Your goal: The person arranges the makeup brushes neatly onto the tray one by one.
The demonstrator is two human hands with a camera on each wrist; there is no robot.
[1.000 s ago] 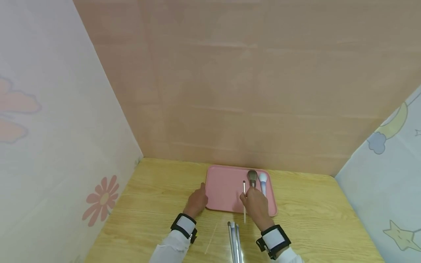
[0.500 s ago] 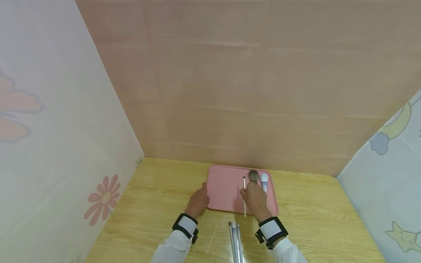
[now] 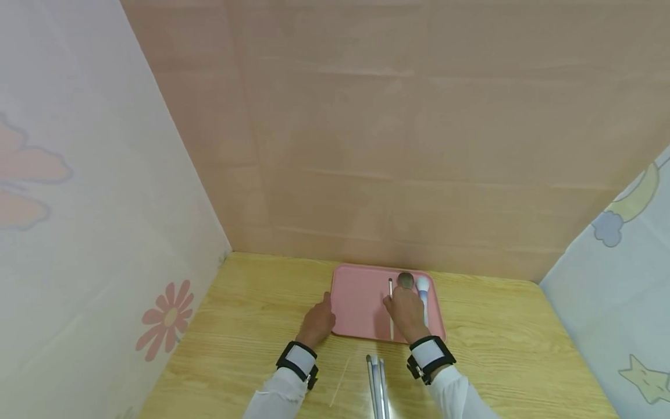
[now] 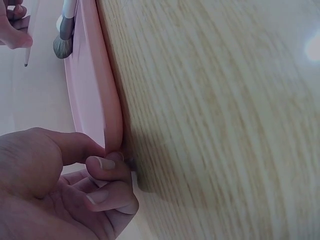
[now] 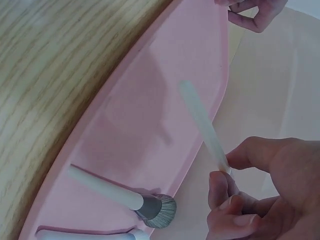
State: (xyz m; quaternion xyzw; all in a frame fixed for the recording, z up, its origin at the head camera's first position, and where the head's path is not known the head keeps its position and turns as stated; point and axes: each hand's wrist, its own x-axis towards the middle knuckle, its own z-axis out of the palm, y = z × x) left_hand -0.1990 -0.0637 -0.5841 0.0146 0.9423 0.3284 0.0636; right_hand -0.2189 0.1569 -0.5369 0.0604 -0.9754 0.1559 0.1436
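Note:
A pink tray [image 3: 361,302] lies on the table with its left edge pinched between the thumb and curled fingers of my left hand [image 4: 75,185]. Over the tray, my right hand [image 3: 407,311] pinches a slim makeup brush [image 5: 202,122] between thumb and fingertips. This brush has a pale handle and a small dark tip, and its shadow falls on the tray. To its right lie a makeup brush with a full grey-brown head [image 5: 160,211] and a white-headed brush with a bluish handle [image 3: 423,285]. My right hand partly covers the grey-brown one in the head view.
Several slim brushes [image 3: 378,384] lie side by side on the wooden table [image 3: 487,331], in front of the tray. A thin pale strip [image 3: 340,382] is left of them. A tan backdrop [image 3: 335,145] rises right behind the tray.
My right hand has shifted slightly forward with the slim brush, whose lower end now appears inside the tray's outline rather than past its front edge. My left hand stays at the tray.

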